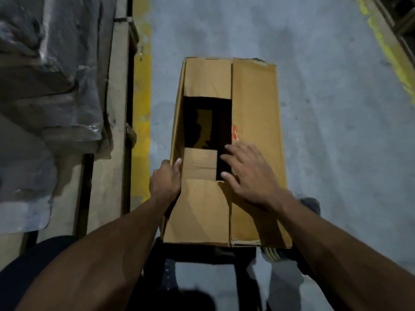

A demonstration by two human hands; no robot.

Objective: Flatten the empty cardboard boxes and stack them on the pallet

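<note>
The cardboard box (226, 151), still unflattened, stands right of the yellow floor line (141, 108). Its left wall is gripped by the left hand (166, 180); the right hand (249, 173) is spread flat on the right flap. Something dark, possibly contents, is glimpsed inside; if pressed unevenly, the box may buckle or slide.

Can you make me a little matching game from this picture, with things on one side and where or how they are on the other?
Things:
1. cardboard box
2. left hand
3. right hand
4. yellow floor line

States:
A. spread flat on the box's top flap
B. between the pallet and the box
C. gripping the box's left edge
D. on the grey floor, top partly open

Pairs: 1-D, 2-C, 3-A, 4-B
</note>
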